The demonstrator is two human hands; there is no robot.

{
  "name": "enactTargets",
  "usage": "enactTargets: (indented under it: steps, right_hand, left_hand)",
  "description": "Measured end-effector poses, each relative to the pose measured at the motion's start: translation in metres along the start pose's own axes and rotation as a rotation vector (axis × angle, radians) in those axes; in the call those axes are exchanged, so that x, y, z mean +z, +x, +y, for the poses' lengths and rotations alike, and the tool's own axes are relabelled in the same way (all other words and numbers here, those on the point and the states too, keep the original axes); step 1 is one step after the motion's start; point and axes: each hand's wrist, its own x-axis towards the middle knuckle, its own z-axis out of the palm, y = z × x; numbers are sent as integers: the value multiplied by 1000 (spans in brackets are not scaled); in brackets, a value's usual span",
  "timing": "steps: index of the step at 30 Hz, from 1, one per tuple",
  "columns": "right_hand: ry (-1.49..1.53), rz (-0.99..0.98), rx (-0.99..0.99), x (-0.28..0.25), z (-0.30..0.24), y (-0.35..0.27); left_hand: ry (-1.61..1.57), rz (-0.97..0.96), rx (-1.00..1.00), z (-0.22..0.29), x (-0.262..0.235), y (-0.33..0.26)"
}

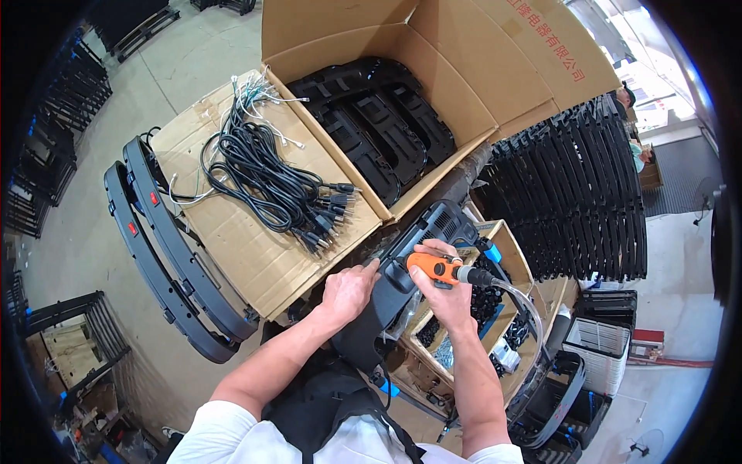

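In front of me lies a long black plastic housing, with a vented part at its far end. My left hand grips its left edge, the fingertips pressed together against the plastic. An orange power screwdriver is wrapped in my right hand. Its tip points left toward the housing; whether it touches a screw cannot be made out. A clear hose runs from the tool's back end down to the right. Just beyond my left hand, a bundle of black power cords with plugs rests on a cardboard flap.
An open cardboard box holds black plastic panels. Two curved grey-black frames with red switches stand at left. A wooden bin of small black parts and screws sits at right, near stacked black frames and a white basket.
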Motion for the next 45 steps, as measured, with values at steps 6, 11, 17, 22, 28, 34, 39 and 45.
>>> enactTargets:
  steps: [6, 11, 17, 22, 28, 34, 39, 45]
  right_hand:
    - [-104, -32, -106, 9, -6, 2]
    - [-105, -68, -144, 9, -2, 10]
    - [-101, -84, -207, 2, 4, 13]
    - [-81, -101, -223, -1, 19, 16]
    - [93, -59, -278, -10, -13, -19]
    - [360, -121, -279, -57, -31, -133]
    - [389, -212, -222, -67, 11, -218]
    - [419, -304, -103, -61, 40, -285]
  left_hand:
    - [-72, 38, -16, -1, 2, -2]
    - [-98, 35, -73, -1, 3, -7]
    - [-1579, -127, -670, 26, -16, -57]
    - [-1803, -344, -698, 36, 4, -113]
    - [-1768, -379, -638, 58, 21, -149]
    - [-1811, -204, -732, 84, 27, -187]
    - [-1920, 2, -811, 109, 39, -227]
    - [-1950, 139, -956, 123, 64, -279]
